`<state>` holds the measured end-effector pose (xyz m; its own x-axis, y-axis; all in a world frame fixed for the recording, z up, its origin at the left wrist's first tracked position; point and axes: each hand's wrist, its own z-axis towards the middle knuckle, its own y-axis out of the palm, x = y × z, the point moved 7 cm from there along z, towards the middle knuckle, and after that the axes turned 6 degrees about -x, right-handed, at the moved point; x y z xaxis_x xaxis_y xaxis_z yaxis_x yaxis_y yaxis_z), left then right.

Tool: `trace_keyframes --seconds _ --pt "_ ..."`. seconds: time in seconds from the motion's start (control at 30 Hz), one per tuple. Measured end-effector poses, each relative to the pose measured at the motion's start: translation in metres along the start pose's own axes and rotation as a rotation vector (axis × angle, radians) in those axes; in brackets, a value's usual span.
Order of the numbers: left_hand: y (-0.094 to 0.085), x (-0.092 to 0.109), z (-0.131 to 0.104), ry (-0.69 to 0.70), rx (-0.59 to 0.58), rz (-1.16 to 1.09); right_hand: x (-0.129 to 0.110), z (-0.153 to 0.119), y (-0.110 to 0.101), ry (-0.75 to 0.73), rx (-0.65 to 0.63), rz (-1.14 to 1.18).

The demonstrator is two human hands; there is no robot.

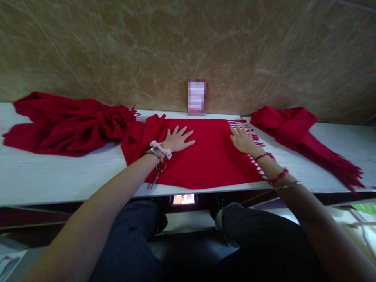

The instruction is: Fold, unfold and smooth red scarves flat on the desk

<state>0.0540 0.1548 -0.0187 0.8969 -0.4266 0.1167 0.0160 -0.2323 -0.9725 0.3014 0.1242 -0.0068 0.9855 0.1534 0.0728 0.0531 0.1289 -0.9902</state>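
A red fringed cloth (211,156) lies spread flat across the middle of a white table, with its fringe along the right side and gathered folds at its left. My left hand (178,140) rests on the left part of this cloth, palm down and fingers spread. On the right, my right hand (243,140) lies flat near the fringed edge, fingers somewhat apart. Neither hand grips anything. A crumpled heap of red cloth (73,127) sits to the left, meeting the spread cloth. At the right lies a folded red cloth (290,127) with a fringed end.
The white table (44,172) runs along a brown marbled wall (132,51). A blurred-out upright rectangle (196,97) stands at the wall, behind the cloth. Below the table's front edge, a phone with a lit screen (183,199) shows above my knees.
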Motion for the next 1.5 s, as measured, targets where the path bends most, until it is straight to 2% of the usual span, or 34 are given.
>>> trace_keyframes --seconds 0.07,0.13,0.2,0.27,0.37,0.47,0.57,0.63,0.73,0.83,0.9,1.0,1.2,1.3,1.4,1.5 --pt "0.000 0.000 0.000 0.000 0.005 0.003 -0.034 -0.003 -0.005 -0.165 0.004 0.049" --pt "0.000 0.000 -0.001 -0.002 0.002 0.000 -0.069 -0.007 -0.003 -0.328 -0.073 0.089" --pt "-0.001 0.001 -0.002 -0.007 -0.004 -0.006 -0.086 -0.010 0.003 -0.396 -0.154 0.095" --pt "-0.002 0.001 -0.003 -0.008 -0.012 -0.009 -0.081 -0.010 0.009 -0.363 -0.183 0.086" --pt "-0.002 0.001 -0.003 -0.001 -0.018 -0.010 -0.048 -0.010 0.017 -0.265 -0.155 0.057" --pt "-0.002 0.001 -0.003 0.005 -0.019 -0.016 -0.016 -0.014 0.024 -0.278 -0.128 -0.010" --pt "-0.001 0.001 -0.002 0.005 -0.024 -0.017 0.006 -0.016 0.021 -0.181 -0.088 -0.013" --pt "-0.001 0.001 -0.002 0.004 -0.024 -0.016 0.003 -0.018 0.010 -0.131 -0.024 0.031" --pt "-0.001 0.000 -0.001 0.004 -0.019 -0.012 -0.036 -0.029 -0.009 -0.265 0.034 0.112" --pt "-0.001 0.000 -0.001 0.008 -0.015 -0.011 -0.079 -0.043 -0.016 -0.382 -0.026 0.151" --pt "0.000 0.000 -0.001 0.011 -0.009 -0.009 -0.092 -0.050 -0.012 -0.388 -0.084 0.147" --pt "0.000 -0.001 -0.001 0.008 0.001 0.001 -0.085 -0.052 -0.004 -0.347 -0.106 0.146" --pt "-0.001 -0.001 -0.002 0.020 0.029 0.002 -0.026 -0.056 0.007 -0.279 -0.033 0.143" --pt "-0.002 -0.001 -0.003 0.021 0.032 -0.001 -0.004 -0.059 0.006 -0.229 -0.006 0.107" --pt "-0.002 0.000 -0.003 0.014 0.030 0.003 -0.005 -0.055 -0.006 -0.203 0.049 0.102" --pt "-0.006 0.004 -0.004 0.052 0.066 0.027 -0.031 -0.045 -0.020 -0.246 0.110 0.131"
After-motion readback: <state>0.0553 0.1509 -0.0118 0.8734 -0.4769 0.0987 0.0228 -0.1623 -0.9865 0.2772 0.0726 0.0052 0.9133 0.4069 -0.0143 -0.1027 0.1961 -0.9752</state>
